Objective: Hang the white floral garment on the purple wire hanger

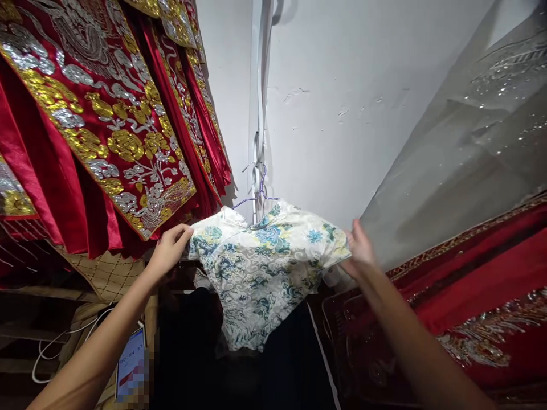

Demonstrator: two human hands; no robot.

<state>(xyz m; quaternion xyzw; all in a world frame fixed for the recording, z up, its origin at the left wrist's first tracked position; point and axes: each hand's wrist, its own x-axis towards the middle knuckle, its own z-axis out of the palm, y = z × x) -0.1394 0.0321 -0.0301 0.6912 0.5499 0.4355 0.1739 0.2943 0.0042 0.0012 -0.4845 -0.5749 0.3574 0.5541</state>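
Note:
A white short-sleeved blouse (260,273) with a blue, green and yellow floral print hangs from a thin purple hanger (261,191) in the middle of the view. My left hand (171,245) pinches the end of its left sleeve between thumb and fingers. At the opposite sleeve, my right hand (360,250) grips the cuff, its fingers slightly blurred and partly behind the cloth. Between the two hands the shoulders are spread wide, and the lower part narrows toward the hem. The hanger's hook shows above the collar, close to a white vertical pole.
Red garments with gold and silver embroidery (123,142) hang at the left. Sheer sparkling fabric (461,148) and red beaded cloth (482,302) are on the right. A white pole (259,85) stands against the wall. A lit phone (131,361) and white cable (40,364) lie lower left.

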